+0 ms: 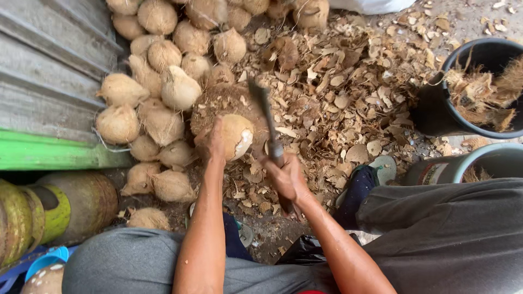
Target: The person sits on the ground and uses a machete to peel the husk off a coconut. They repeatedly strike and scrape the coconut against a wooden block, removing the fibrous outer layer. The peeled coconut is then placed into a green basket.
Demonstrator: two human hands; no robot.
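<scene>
Nearest my lens were grey-trousered knees [436, 234]. Beyond them, a heap of husked coconuts [158, 92] lay left of the wooden block [218, 103], husk chips [348, 81] to its right, a black bucket [436, 109] farther right. On the block, my left hand [211, 142] cupped one coconut [235, 136]; my right hand [286, 179] fisted a cleaver [267, 122] just beside it.

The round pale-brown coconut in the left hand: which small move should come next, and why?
Probably a short downward chop with the dark metal blade in the right hand. The blade is raised just above the round pale-brown coconut, which the left hand steadies on the husk-covered block, and brown husk remains on it.
</scene>
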